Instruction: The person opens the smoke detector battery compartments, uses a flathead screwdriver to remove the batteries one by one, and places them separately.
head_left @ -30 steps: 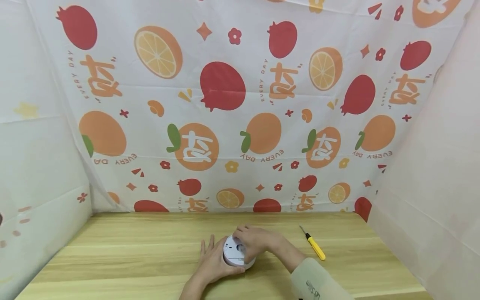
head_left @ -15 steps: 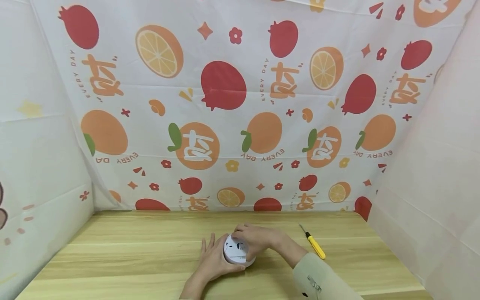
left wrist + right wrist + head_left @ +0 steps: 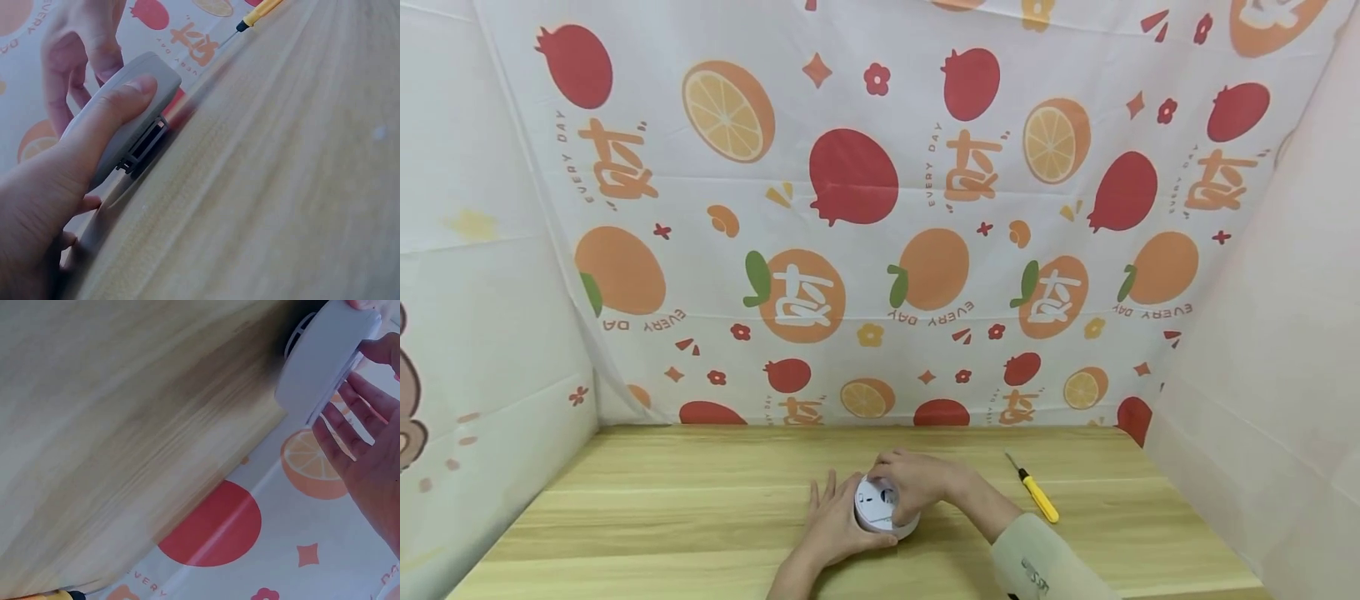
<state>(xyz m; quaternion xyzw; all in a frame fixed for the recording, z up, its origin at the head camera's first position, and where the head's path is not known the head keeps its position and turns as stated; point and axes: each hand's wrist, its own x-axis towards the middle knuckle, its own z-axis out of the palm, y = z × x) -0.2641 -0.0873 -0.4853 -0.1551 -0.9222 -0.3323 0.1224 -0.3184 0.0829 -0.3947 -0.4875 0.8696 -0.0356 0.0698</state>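
A round white smoke detector (image 3: 871,510) lies on the wooden table with its flat, marked back facing up and its slotted vent part (image 3: 147,147) underneath. My left hand (image 3: 838,523) grips its side, thumb along the near rim and outer fingers spread on the table. From above and the right, my right hand (image 3: 917,482) holds the flat back, thumb and fingertips set at its edge. The right wrist view shows the detector's pale side wall (image 3: 325,362) with the right fingertips along the top plate.
A screwdriver (image 3: 1037,497) with a yellow and black handle lies to the right of the hands, its metal tip pointing away. Behind the table (image 3: 700,500) hangs a fruit-printed cloth (image 3: 865,275); pale cloth walls stand at both sides.
The head view has shifted a little, so everything appears slightly further right. Both hands keep their hold on the smoke detector, with only slight movement of the right hand.
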